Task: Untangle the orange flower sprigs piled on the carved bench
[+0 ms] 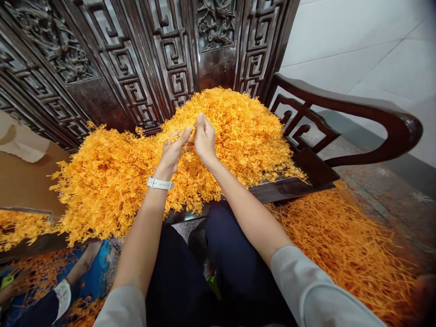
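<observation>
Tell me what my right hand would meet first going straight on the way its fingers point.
Probably the heap of orange pieces, with the carved backrest behind it. Depth is unclear from this view, so how near your right hand is to the heap is uncertain.

Dark carved wooden bench (279, 190), latticed back (218, 68), curved armrest (361, 103), pale tiled wall (340, 45), grey floor (364, 177)

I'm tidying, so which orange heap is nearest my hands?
The frilly heap on the bench, against its carved back; the stringy heap at the right lies lower, off the bench.
</observation>
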Available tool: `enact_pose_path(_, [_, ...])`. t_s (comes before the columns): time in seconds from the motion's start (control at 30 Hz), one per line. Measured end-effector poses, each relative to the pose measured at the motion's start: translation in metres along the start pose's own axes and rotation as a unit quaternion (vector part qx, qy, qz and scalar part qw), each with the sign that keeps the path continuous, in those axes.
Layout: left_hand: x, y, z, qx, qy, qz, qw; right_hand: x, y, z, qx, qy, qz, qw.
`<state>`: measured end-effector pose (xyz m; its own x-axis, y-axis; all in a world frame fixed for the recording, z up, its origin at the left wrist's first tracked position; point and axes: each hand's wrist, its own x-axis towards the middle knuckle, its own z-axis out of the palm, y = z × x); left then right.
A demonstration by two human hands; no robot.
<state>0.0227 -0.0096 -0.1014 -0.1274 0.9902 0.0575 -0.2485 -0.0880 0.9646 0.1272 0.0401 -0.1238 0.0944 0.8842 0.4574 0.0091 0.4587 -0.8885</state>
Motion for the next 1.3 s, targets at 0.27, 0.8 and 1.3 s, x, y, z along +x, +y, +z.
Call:
enact_pose_path(0.27, [-0.001, -0.021, 0.028, -0.07, 0.075, 0.09, 0.991, 0.001, -0.009, -0.003, 0.079, 0.061, 0.05, 0.994])
enact_pose_path(0.8, [-0.002, 0.015, 0.014, -0.271, -0.014, -0.001, 0.962, 0.006, -0.049, -0.021, 0.294, -0.054, 0.162, 0.941])
enact_pose_path(1.3, [0.006, 0.005, -0.025, 0.082, 0.005, 0.095, 0.992, 0.007, -0.007, -0.03, -0.096, 0.002, -0.071, 0.993])
